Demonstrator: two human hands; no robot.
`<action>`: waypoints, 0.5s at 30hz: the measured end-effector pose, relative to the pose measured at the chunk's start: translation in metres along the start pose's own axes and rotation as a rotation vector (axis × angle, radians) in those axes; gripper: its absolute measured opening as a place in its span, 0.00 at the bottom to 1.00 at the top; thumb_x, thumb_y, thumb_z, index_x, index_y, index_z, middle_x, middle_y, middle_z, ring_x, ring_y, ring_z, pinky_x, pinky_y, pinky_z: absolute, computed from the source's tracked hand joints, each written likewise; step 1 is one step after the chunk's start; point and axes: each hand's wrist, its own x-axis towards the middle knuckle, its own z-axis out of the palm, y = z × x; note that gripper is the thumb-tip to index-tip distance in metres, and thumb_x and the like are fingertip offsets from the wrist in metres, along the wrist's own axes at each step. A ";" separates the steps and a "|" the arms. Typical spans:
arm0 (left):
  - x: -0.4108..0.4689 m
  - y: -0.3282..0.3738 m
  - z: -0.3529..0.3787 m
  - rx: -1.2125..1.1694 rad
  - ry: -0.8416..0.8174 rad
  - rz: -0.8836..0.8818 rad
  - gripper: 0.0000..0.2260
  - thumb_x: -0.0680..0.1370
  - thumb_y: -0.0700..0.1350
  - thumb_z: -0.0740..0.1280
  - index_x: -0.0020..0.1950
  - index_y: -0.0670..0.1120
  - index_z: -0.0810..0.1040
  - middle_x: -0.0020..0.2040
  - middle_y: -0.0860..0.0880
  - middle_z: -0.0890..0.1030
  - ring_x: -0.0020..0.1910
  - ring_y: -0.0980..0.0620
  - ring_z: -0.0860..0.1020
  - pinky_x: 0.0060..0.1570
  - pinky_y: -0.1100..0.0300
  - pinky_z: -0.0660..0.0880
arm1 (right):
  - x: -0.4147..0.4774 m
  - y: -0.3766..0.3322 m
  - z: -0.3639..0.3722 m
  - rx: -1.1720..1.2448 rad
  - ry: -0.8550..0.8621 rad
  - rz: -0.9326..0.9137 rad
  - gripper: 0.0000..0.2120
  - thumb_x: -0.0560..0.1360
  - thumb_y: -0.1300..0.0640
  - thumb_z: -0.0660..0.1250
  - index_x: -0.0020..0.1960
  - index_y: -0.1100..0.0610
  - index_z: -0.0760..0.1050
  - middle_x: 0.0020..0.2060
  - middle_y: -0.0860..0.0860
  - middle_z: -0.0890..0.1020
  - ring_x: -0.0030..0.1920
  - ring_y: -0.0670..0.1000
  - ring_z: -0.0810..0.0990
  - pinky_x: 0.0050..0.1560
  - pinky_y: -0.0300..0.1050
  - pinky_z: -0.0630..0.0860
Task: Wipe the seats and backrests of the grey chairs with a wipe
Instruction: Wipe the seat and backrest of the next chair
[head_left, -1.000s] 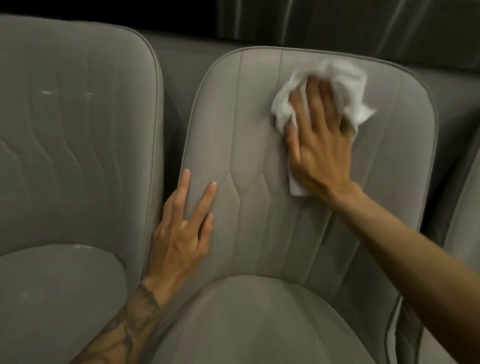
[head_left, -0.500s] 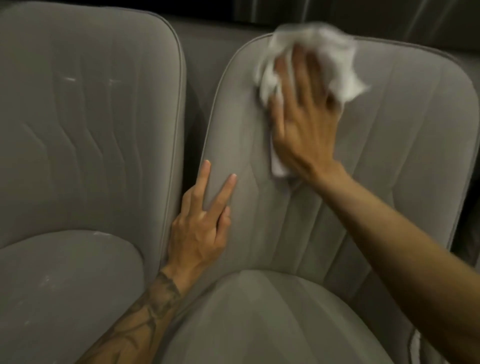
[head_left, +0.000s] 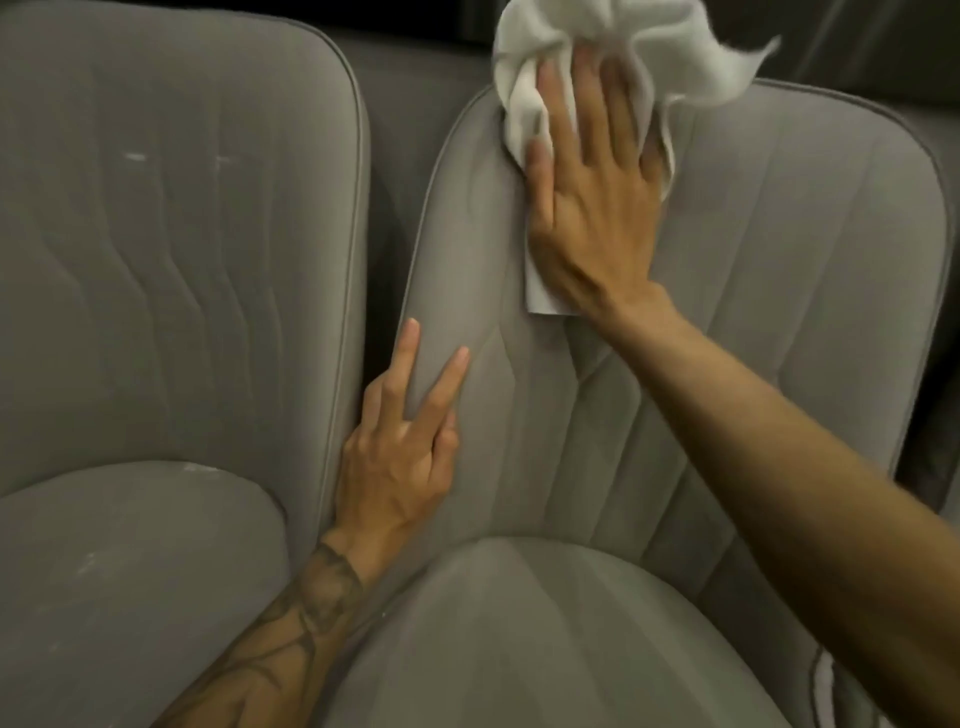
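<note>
- Head view: my right hand (head_left: 592, 208) lies flat and spread near the top left corner of the right chair's backrest (head_left: 789, 270). The fingers are straight and press the wipe (head_left: 524, 109) against the fabric without curling round it.
- That arm is bare. It reaches in from the lower right and crosses the backrest on a diagonal.
- My left hand (head_left: 400, 467) rests on the lower left edge of the same backrest. Forefinger and middle finger are straight, parted in a V and pointing up; the other two are bent in against the fabric. It holds nothing.
- My left forearm (head_left: 291, 639), tattooed with dark lines, comes up from the bottom edge between the two chairs.
- The wipe is white, soft and crumpled. It bunches above my fingertips and spills over the top of the backrest, with a ragged flap out to the right and a flat corner below the heel of my palm.
- The backrest is grey, velvety fabric with rounded corners, a piped rim and stitched upright channels that kink midway.
- The seat (head_left: 519, 649) below is a rounded cushion in the same grey.
- The left chair (head_left: 182, 270) stands just beside, alike in cloth and stitching, with white specks (head_left: 136, 156) on its backrest and seat.
- My left thumb is out of sight at the gap between the chairs.
- Folds of wipe partly cover my right fingertips, and the picture's top edge cuts the wipe off.
- Behind the chairs it is too dark to make anything out.
</note>
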 end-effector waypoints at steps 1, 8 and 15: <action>0.000 0.000 0.000 0.001 0.001 -0.001 0.26 0.84 0.49 0.57 0.82 0.61 0.59 0.85 0.50 0.51 0.67 0.42 0.72 0.41 0.50 0.81 | -0.003 -0.012 0.001 0.011 0.023 0.065 0.26 0.86 0.47 0.47 0.81 0.52 0.58 0.80 0.53 0.61 0.81 0.55 0.57 0.80 0.58 0.52; 0.000 0.001 -0.002 -0.012 0.018 0.006 0.26 0.83 0.48 0.59 0.82 0.60 0.61 0.85 0.50 0.52 0.66 0.42 0.73 0.44 0.51 0.80 | -0.059 -0.019 -0.007 0.197 -0.191 -0.298 0.26 0.86 0.49 0.52 0.82 0.53 0.57 0.81 0.53 0.58 0.82 0.52 0.54 0.81 0.51 0.52; -0.001 -0.003 0.002 -0.034 0.038 0.005 0.25 0.85 0.51 0.55 0.83 0.54 0.57 0.85 0.49 0.53 0.68 0.41 0.74 0.46 0.50 0.80 | -0.053 -0.048 0.003 0.168 -0.103 -0.091 0.26 0.85 0.47 0.47 0.82 0.53 0.56 0.81 0.56 0.56 0.82 0.58 0.51 0.80 0.62 0.50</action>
